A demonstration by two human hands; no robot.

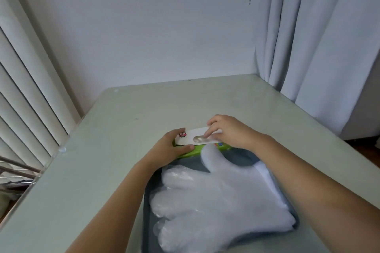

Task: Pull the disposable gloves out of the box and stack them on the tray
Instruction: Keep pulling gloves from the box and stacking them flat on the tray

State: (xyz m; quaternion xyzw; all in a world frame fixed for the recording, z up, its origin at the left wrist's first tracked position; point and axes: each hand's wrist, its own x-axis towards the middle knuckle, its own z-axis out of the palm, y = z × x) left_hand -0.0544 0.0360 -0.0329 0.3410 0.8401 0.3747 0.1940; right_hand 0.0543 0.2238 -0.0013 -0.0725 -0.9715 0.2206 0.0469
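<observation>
A small white and green glove box (190, 138) lies on the table just beyond the tray. My left hand (167, 149) grips its left end, thumb on the near green side. My right hand (228, 131) is over the right part of the box, its fingertips pinching at the oval slot on top, where a bit of clear plastic shows. On the dark grey tray (147, 197) lies a stack of translucent white disposable gloves (216, 201), fingers pointing left and the thumb reaching up toward the box.
The pale green table (102, 170) stands against a white wall. Window slats and a rack are off its left edge. Grey curtains (320, 43) hang at the back right. My forearms cross over both sides of the tray.
</observation>
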